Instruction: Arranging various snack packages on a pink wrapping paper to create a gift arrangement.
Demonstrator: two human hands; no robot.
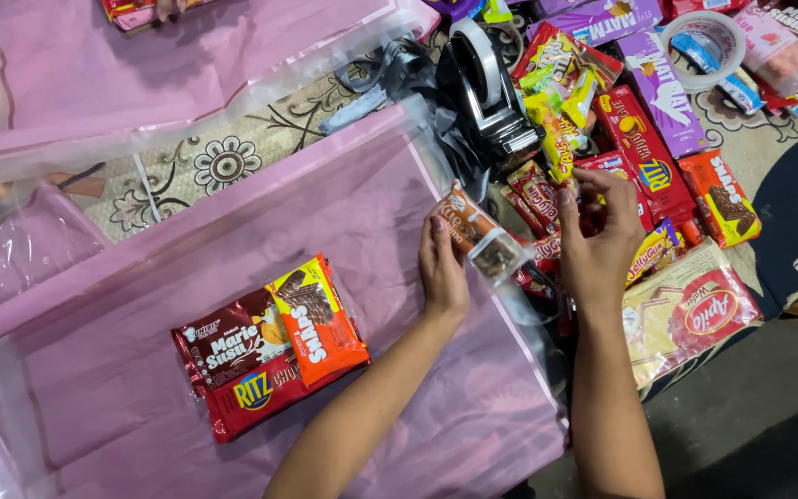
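Your left hand has its fingers curled closed on a small brown sachet, thumb and fingertips pinching its lower end. The sachet lies tilted at the right edge of the pink sheet, its clear end pointing down to the right.

Your right hand is just beside it, fingers bent and pinched at something small near the top of the sachet strip; what exactly they grip you cannot tell from here, as the fingertips sit among red sachets. The two hands are near each other but apart.

Further out on the sheet, down and left of your left forearm, lie three snack packs touching one another: a dark red biscuit pack, an orange wafer pack overlapping it, and a red cracker pack beneath both.

Above your hands stands a black tape dispenser on the patterned mat, with grey ribbon trailing to its left. To your right is a pile of snacks: a long red cracker box, an orange pack, purple boxes, and a big cream wafer pack close to your right forearm. A tape roll rests near the top right. A second pink sheet lies at the top left.
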